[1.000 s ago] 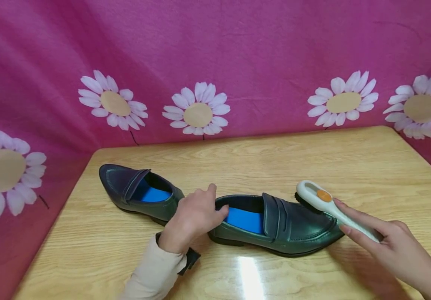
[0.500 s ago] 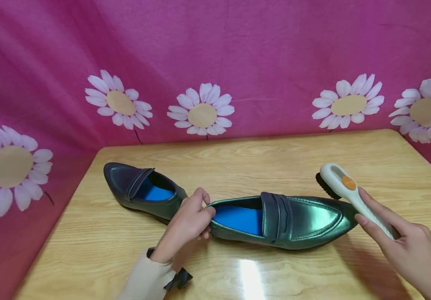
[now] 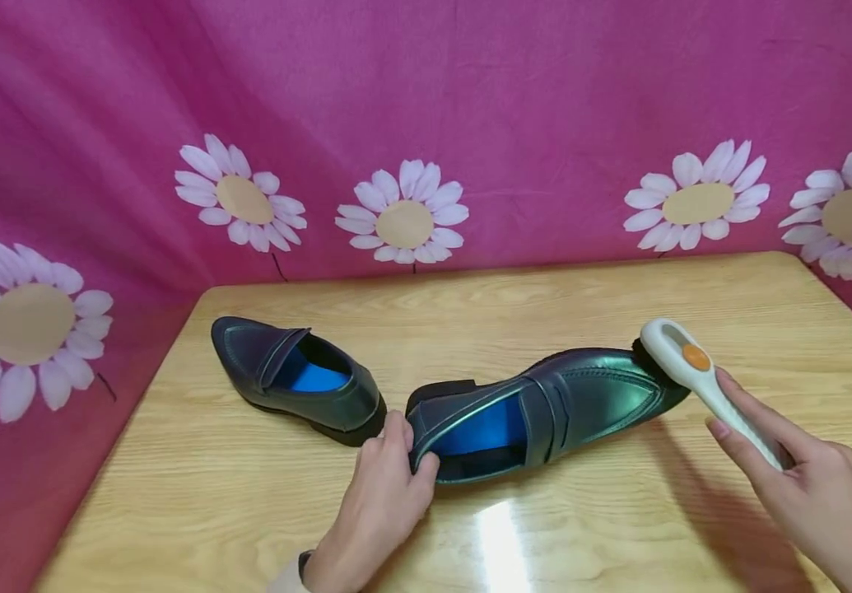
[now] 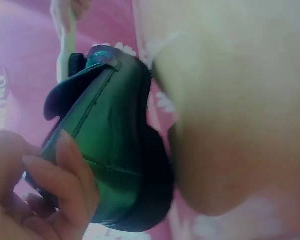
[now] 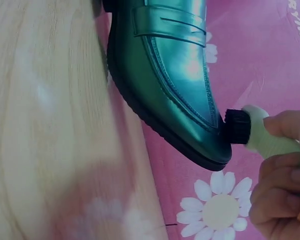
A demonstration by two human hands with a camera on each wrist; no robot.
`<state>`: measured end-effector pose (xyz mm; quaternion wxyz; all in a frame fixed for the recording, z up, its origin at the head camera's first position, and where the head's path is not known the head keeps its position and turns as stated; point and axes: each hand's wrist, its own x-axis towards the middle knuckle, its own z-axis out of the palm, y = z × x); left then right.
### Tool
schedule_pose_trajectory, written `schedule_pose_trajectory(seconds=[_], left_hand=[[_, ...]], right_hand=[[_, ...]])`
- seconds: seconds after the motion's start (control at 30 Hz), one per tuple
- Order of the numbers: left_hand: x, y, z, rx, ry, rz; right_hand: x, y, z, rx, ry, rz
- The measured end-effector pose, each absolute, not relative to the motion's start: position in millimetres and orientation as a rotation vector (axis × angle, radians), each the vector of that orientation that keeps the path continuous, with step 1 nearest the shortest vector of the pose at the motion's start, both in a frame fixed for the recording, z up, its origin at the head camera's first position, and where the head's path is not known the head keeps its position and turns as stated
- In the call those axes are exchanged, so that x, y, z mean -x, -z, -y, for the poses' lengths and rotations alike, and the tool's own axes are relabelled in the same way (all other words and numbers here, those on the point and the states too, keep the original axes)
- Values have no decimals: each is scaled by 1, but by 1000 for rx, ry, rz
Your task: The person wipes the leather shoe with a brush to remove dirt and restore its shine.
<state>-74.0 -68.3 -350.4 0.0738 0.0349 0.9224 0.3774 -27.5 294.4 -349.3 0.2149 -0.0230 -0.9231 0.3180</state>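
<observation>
A dark green loafer [image 3: 603, 387] with a blue insole is tipped on its side, its opening toward the wearer and its sole edge facing away. My left hand [image 3: 384, 486] pinches the heel end, thumb at the inner rim; the left wrist view shows the curled fingers [image 4: 70, 175] at the heel collar. My right hand [image 3: 803, 469] grips a white shoe brush [image 3: 729, 403] with an orange button. The brush's black bristles [image 5: 237, 126] meet the loafer's toe in the right wrist view.
A second matching loafer [image 3: 300, 375] stands upright on the wooden table [image 3: 248, 511], left of the left hand, its toe pointing to the back left. A pink cloth [image 3: 529, 123] with white daisies hangs behind the table.
The left hand has taken hold of the heel and turned the loafer onto its side, toe raised. The brush lifted off the upper, moved right, and now touches the toe.
</observation>
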Motion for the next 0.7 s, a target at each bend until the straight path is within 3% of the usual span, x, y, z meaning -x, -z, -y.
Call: schedule_pose_trajectory(seconds=[0.3, 0.57, 0.7], left_hand=[[64, 375, 87, -214, -1598, -2415], [60, 395, 84, -89, -1891, -2233], [57, 397, 78, -33, -1928, -2262]], right_hand=[[20, 351, -284, 95, -710, 2458], [5, 360, -270, 288, -625, 2359], [4, 361, -264, 208, -635, 2308]])
